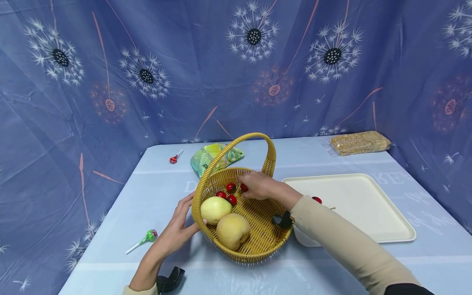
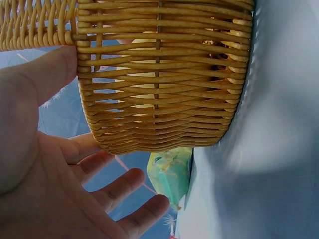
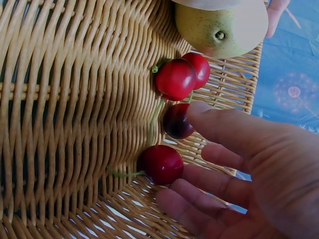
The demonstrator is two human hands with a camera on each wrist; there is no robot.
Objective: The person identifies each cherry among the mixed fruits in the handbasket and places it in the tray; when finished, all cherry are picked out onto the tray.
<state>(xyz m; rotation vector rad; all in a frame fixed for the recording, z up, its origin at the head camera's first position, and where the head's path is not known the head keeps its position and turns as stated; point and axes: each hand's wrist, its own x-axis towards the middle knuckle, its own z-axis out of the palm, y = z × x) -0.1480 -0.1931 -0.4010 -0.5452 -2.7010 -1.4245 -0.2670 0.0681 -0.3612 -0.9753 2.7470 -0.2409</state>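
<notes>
A wicker basket with a tall arched handle stands on the table. My right hand reaches inside it, thumb against a dark cherry and fingertips beside another red cherry, fingers loosely bent. More cherries lie close by on the weave. Nearer to me, a pale green pear and a yellowish round fruit rest in the basket. At the left rim, my left hand touches the basket with thumb and index finger; its other fingers spread outside.
Right of the basket lies a cream tray with a red cherry, partly behind my right sleeve. A green snack bag sits behind the basket, a wrapped grain block at the back right. Two lollipops, red and green, lie left.
</notes>
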